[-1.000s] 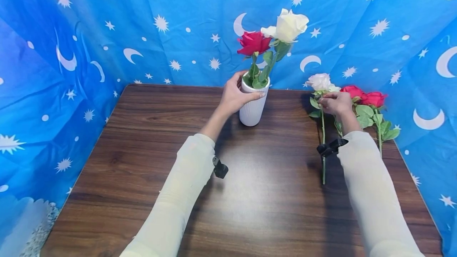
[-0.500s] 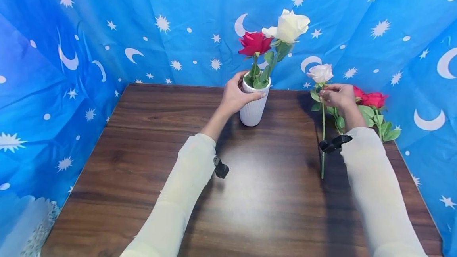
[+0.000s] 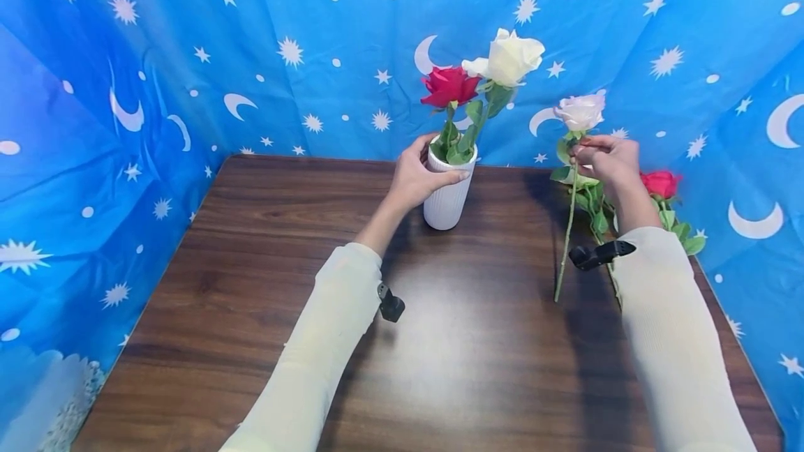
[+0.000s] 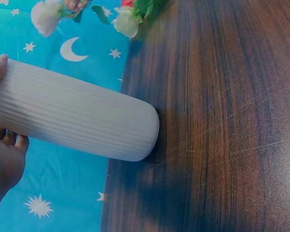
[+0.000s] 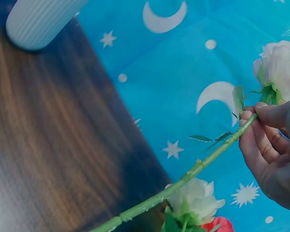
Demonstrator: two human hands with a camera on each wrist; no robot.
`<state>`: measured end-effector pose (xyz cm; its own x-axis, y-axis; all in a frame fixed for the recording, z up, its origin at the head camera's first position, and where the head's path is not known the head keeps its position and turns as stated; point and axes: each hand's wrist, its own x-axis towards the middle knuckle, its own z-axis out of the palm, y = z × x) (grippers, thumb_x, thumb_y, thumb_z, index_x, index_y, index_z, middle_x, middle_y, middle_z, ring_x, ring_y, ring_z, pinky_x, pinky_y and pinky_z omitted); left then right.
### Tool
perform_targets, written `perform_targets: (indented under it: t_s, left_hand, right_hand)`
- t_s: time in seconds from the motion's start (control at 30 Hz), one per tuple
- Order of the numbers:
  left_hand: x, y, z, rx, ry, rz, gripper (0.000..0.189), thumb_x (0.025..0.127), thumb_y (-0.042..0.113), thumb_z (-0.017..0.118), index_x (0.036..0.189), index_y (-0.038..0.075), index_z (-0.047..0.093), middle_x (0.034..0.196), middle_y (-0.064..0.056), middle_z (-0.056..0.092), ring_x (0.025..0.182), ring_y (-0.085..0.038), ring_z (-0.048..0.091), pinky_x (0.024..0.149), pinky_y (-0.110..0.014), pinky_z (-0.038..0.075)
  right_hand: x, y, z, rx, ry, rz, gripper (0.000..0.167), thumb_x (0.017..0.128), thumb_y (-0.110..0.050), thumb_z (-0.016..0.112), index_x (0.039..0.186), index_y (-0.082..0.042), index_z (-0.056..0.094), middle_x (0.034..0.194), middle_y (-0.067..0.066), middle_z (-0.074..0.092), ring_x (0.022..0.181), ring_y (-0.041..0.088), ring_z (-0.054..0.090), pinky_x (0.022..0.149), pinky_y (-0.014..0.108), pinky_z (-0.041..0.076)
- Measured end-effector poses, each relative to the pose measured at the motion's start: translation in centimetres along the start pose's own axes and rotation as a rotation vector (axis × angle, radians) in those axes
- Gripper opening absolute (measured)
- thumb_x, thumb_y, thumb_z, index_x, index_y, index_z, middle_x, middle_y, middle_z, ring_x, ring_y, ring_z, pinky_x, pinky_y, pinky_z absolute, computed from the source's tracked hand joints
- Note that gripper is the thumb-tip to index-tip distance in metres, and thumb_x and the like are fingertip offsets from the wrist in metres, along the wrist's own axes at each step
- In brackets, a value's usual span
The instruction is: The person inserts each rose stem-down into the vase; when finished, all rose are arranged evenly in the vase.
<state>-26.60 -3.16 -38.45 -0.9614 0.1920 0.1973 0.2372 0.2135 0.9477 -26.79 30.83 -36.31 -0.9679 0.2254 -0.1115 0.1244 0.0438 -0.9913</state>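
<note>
Your left hand (image 3: 417,176) curls round the upper part of the white ribbed vase (image 3: 447,204), its thumb lying across the near side just below the rim. The vase stands near the far edge of the brown wooden table (image 3: 301,243). In it are 2 flowers: a red rose (image 3: 449,86) on the left and a taller cream rose (image 3: 511,58) on the right, leaning right.

Your right hand (image 3: 612,162), to the right of the vase and well apart from it, pinches the green stem of a pale pink rose (image 3: 581,114) between thumb and fingers, just below the bloom. The bloom is up and the stem slants down to the near left; you cannot tell whether its lower end touches the table.

Beneath and beyond your right forearm, at the far right of the table, lie a white rose (image 5: 198,200) and another red bloom (image 3: 661,183), partly hidden. Behind everything hangs a blue cloth (image 3: 352,19) with white moons and stars.
</note>
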Motion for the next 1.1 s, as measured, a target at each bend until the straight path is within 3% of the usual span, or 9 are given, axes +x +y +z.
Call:
perform_targets:
  t_s: [0.4, 0.73, 1.1]
  left_hand:
    - [0.0, -0.2, 0.2, -0.003, -0.009, -0.011, 0.083, 0.075, 0.027, 0.091, 0.146, 0.008, 0.051, 0.141, -0.01, 0.062, 0.127, -0.023, 0.062, 0.108, -0.038, 0.054]
    - [0.2, -0.1, 0.1, -0.007, -0.003, 0.006, 0.082, 0.075, 0.025, 0.091, 0.145, 0.007, 0.052, 0.14, -0.01, 0.062, 0.127, -0.023, 0.062, 0.108, -0.037, 0.054]
    - [0.3, -0.3, 0.1, 0.002, -0.008, 0.012, 0.082, 0.075, 0.024, 0.091, 0.145, 0.006, 0.051, 0.141, -0.011, 0.062, 0.128, -0.022, 0.062, 0.11, -0.035, 0.053]
  right_hand:
    - [-1.5, -2.7, -0.3, 0.193, 0.049, -0.037, 0.018, 0.093, 0.001, 0.067, 0.087, -0.014, 0.074, 0.073, -0.007, 0.075, 0.066, 0.006, 0.069, 0.055, 0.017, 0.056]
    - [-2.1, -6.1, 0.5, 0.4, 0.042, -0.124, 0.017, 0.088, 0.013, 0.066, 0.084, -0.002, 0.073, 0.073, 0.005, 0.076, 0.062, 0.015, 0.071, 0.052, 0.023, 0.059]
    - [-3.0, -9.0, 1.0, 0.519, 0.074, -0.18, 0.011, 0.082, 0.015, 0.073, 0.085, 0.004, 0.071, 0.072, 0.012, 0.076, 0.058, 0.02, 0.07, 0.049, 0.027, 0.058]
